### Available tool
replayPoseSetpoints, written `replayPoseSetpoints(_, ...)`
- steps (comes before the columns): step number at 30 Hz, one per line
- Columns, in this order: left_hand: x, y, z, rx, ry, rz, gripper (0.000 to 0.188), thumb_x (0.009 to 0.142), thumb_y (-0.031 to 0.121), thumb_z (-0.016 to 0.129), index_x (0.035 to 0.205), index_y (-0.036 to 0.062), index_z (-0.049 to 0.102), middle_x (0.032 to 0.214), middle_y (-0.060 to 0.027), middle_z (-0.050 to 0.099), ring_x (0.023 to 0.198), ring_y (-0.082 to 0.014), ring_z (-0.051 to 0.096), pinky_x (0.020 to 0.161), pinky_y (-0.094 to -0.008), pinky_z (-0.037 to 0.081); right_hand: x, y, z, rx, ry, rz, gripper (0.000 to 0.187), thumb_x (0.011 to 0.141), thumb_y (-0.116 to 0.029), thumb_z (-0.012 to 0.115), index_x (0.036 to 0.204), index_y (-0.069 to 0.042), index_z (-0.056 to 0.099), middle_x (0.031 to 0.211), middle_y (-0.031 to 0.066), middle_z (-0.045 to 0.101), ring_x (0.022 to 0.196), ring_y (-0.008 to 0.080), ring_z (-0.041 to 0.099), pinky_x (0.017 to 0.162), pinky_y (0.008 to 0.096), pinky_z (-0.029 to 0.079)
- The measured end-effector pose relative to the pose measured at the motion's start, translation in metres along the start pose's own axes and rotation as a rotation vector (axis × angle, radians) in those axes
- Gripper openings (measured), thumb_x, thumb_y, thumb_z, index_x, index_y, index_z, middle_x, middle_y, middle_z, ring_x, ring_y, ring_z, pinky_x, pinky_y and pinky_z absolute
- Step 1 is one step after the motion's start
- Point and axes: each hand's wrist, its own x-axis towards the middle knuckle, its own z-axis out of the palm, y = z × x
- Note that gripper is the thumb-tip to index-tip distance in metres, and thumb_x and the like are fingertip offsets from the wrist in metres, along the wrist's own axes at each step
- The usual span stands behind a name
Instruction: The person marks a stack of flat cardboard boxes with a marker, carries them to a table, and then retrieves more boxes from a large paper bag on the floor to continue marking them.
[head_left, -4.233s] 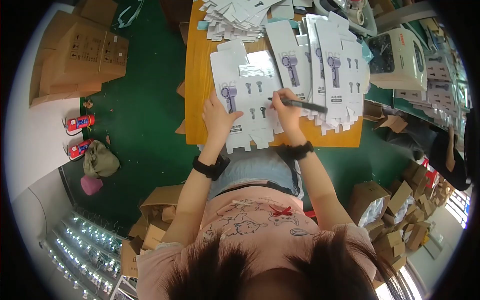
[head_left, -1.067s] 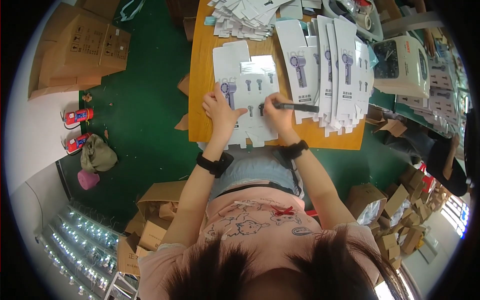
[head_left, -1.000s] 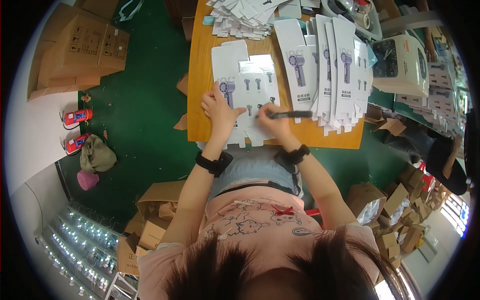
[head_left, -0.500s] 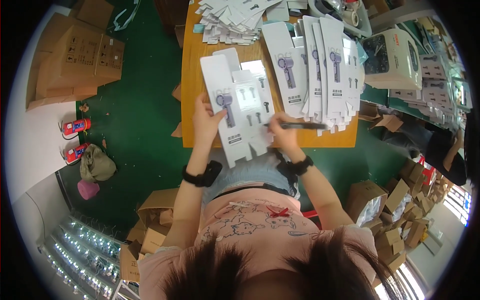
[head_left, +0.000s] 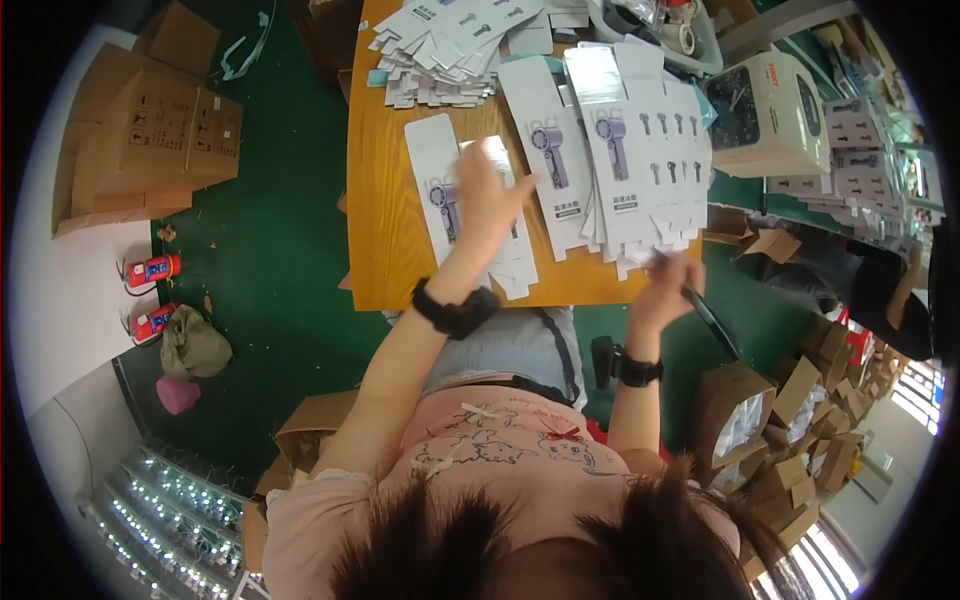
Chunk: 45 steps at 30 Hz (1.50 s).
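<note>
My left hand, a little blurred, hovers over a flat white carton lying at the table's front left. Its thumb is spread away from the fingers, and nothing shows in its grasp. The carton is printed with a purple handheld fan; my hand and wrist cover part of it. Off the front right corner of the table, my right hand is closed around a black pen, which slants down to the right. Just beyond that hand, overlapping flat cartons with the same fan print cover the table's right side.
More unfolded cartons are heaped at the back left of the wooden table. A cream clock machine and a bin stand along the right and back. Cardboard boxes sit on the floor at right.
The carton held before now lies on the table, released by my left hand, which has moved right over it. My right hand has swung right with the pen. The right-hand cartons lie differently.
</note>
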Motion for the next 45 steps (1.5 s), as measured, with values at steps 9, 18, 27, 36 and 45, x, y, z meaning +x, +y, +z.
replayPoseSetpoints(9, -0.059, -0.082, -0.064, 0.464, -0.121, -0.318, 0.08, 0.057, 0.023, 0.076, 0.123, 0.0054, 0.034, 0.123, -0.0141, 0.03, 0.115, -0.0324, 0.025, 0.091, -0.0455, 0.025, -0.054, 0.07, 0.091, -0.18, -0.734, 0.315, 0.009, 0.08, -0.005, 0.053, 0.072, 0.0, 0.051, 0.06, 0.0037, 0.053, 0.052, 0.0087, 0.051, 0.047, 0.0206, 0.039)
replayPoseSetpoints(18, -0.065, -0.09, -0.069, 0.425, -0.113, -0.289, 0.074, 0.058, 0.021, 0.075, 0.12, 0.0077, 0.039, 0.123, -0.0129, 0.031, 0.115, -0.0319, 0.025, 0.092, -0.0452, 0.022, -0.062, 0.087, 0.115, -0.264, -0.655, 0.328, 0.014, 0.076, -0.011, 0.058, 0.07, 0.001, 0.054, 0.058, 0.0057, 0.054, 0.05, 0.0089, 0.05, 0.048, 0.0218, 0.038)
replayPoseSetpoints(27, -0.063, -0.087, -0.067, 0.408, -0.102, -0.297, 0.074, 0.057, 0.022, 0.076, 0.12, 0.009, 0.039, 0.123, -0.0121, 0.032, 0.116, -0.031, 0.024, 0.092, -0.0451, 0.022, -0.061, 0.103, 0.119, -0.263, -0.681, 0.291, 0.013, 0.075, -0.011, 0.059, 0.072, 0.001, 0.056, 0.061, 0.006, 0.055, 0.053, 0.0095, 0.05, 0.051, 0.0237, 0.039)
replayPoseSetpoints(36, -0.066, -0.086, -0.067, 0.372, -0.094, -0.301, 0.071, 0.057, 0.019, 0.076, 0.117, 0.0072, 0.039, 0.122, -0.0134, 0.031, 0.116, -0.0321, 0.023, 0.09, -0.0456, 0.02, -0.067, 0.094, 0.098, -0.29, -0.752, 0.145, 0.01, 0.074, -0.008, 0.059, 0.071, 0.001, 0.056, 0.058, 0.0055, 0.055, 0.051, 0.0103, 0.05, 0.05, 0.0234, 0.04)
replayPoseSetpoints(45, -0.057, -0.092, -0.065, 0.39, -0.075, -0.29, 0.072, 0.055, 0.019, 0.076, 0.117, 0.0092, 0.04, 0.119, -0.0122, 0.033, 0.114, -0.0314, 0.025, 0.089, -0.0453, 0.022, -0.08, 0.089, 0.066, -0.314, -1.18, 0.037, 0.007, 0.072, -0.006, 0.058, 0.069, 0.0, 0.057, 0.057, 0.0054, 0.054, 0.052, 0.0099, 0.05, 0.049, 0.023, 0.04)
